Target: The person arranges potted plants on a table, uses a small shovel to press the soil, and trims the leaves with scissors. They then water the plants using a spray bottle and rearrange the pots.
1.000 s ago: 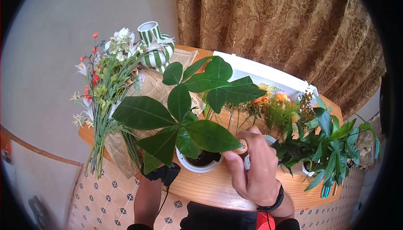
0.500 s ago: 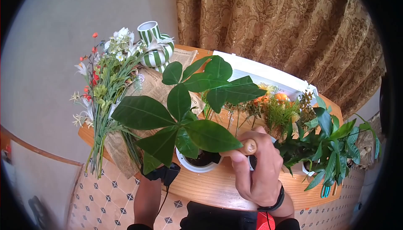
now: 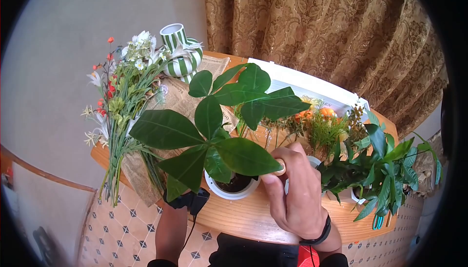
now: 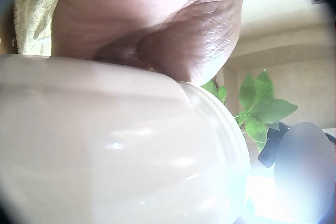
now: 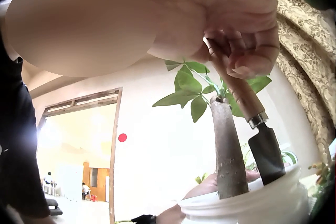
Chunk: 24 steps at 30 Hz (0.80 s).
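My right hand grips the wooden handle of a small trowel, right of a broad-leaved plant. In the right wrist view, the trowel's dark blade points down inside the rim of a white pot, beside the thick trunk. My left hand lies against the side of the white pot and holds it; leaves hide that hand in the head view. Dark soil shows in the pot.
Flower stems and a green-striped vase lie at the left on printed paper. Behind are a white box and orange flowers. Another leafy plant stands at the right of the wooden table.
The right hand and the trowel handle's end shifted right and toward me, then back left and away from me. My left arm and the plant stay almost still.
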Tool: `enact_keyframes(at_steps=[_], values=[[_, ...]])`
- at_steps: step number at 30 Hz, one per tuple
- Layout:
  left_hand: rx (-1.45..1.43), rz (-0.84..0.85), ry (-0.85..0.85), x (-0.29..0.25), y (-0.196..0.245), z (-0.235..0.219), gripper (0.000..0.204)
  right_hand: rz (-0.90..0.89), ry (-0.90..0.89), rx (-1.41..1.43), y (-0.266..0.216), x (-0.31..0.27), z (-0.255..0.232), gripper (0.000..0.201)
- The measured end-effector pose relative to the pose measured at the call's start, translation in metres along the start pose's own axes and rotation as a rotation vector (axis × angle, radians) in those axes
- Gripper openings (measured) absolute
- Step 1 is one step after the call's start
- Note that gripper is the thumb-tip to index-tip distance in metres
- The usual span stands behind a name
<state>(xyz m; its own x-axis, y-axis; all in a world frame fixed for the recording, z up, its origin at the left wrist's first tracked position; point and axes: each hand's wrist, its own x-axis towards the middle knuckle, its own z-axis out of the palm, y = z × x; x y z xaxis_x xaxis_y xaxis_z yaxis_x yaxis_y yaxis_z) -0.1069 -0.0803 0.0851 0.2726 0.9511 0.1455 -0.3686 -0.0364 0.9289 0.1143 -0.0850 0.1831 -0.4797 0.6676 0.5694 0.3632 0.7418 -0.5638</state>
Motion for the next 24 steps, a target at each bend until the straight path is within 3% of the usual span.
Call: enact_keyframes(at_steps=[15,17,24], values=[[0.0,0.008,-0.011,-0.0035,0.0047,0.0031,0.089,-0.029,0.007,0.0,-0.0001,0.0007,-0.001,0.019],[0.0,0.009,-0.011,0.0007,0.0081,0.0058,0.09,-0.023,-0.018,-0.007,0.0019,0.0003,-0.0008,0.033],[0.017,-0.046,0.04,-0.0005,-0.0007,0.002,0.09,-0.002,-0.059,-0.001,0.0,0.0008,-0.0023,0.034]])
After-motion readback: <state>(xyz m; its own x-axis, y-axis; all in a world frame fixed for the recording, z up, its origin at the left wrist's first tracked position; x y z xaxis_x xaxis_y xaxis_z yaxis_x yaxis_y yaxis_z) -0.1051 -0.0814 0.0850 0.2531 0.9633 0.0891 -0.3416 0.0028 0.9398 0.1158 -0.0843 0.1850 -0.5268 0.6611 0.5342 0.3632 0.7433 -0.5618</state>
